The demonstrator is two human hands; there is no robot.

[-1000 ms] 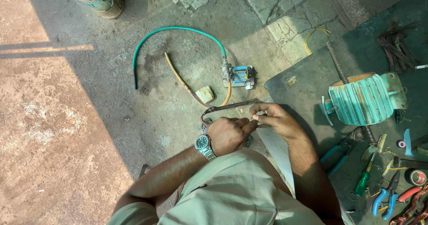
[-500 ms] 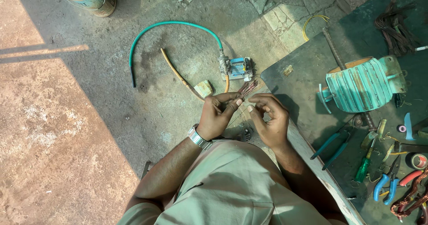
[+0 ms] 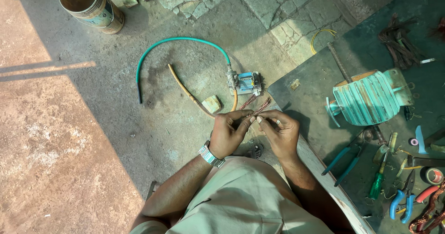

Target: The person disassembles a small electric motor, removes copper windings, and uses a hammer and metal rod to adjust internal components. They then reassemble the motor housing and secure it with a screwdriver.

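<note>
Left hand [image 3: 230, 134] closed, fingertips pinching the lower end of a bundle of copper wires [image 3: 257, 108]. Right hand [image 3: 278, 131] also closed, thumb and forefinger nipping the same bundle just beside the left fingertips; ring on one finger. Both hands touching at the tips. Wire strands fan up and away from the grip, reddish-brown, loose ends apart.

Landmark: small blue pump unit [image 3: 244, 82] on the concrete floor.
- Wire bundle: just below the pump, free ends near its lower edge; contact w/ pump cannot be told.
- Green hose [image 3: 177, 41]: fitted to pump's left side, arcs up and left, far end lying on floor well left of pump.
- Tan tube [image 3: 185, 89]: runs from lower left of pump away to the left, on floor.
- Small pale block [image 3: 211, 103]: left-below pump, beside the tan tube.
- Bucket [image 3: 91, 6]: well up-left of pump, upright, open top.
- Teal finned motor housing [image 3: 368, 98]: right of pump, on dark work board [image 3: 320, 79].
- Pliers w/ teal grips [image 3: 343, 161], green-handled screwdriver [image 3: 378, 180], blue-handled pliers [image 3: 401, 201]: lower right of pump, on same board, near the housing.
- Wristwatch [image 3: 211, 154]: metal band, on left wrist, below pump.
</note>
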